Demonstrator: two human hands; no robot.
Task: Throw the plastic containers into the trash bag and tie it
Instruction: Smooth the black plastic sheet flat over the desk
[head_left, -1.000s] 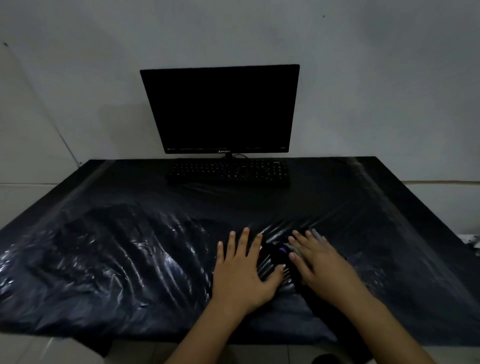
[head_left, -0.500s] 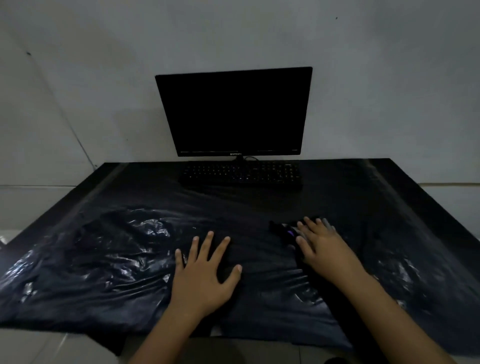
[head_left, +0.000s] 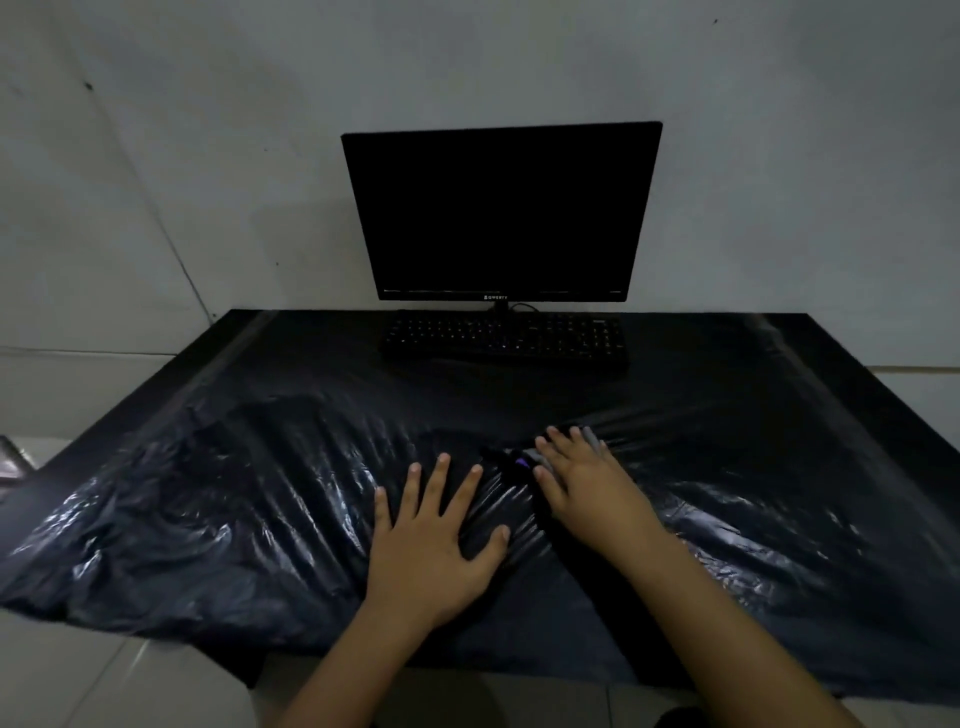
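Head view: my left hand (head_left: 431, 551) and right hand (head_left: 587, 483) press flat, fingers spread, on the trash bag (head_left: 208, 509) covering the bench. The keyboard (head_left: 504, 338) and monitor (head_left: 501, 213) stand at the far edge.

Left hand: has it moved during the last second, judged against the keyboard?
Yes. The left hand, flat on the trash bag, has shifted to the person's left: it lay below the middle of the keyboard and now lies below its left half.

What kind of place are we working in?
Probably a home or office computer desk: a black flat monitor, switched off, a black keyboard, and a black plastic trash bag spread over it.
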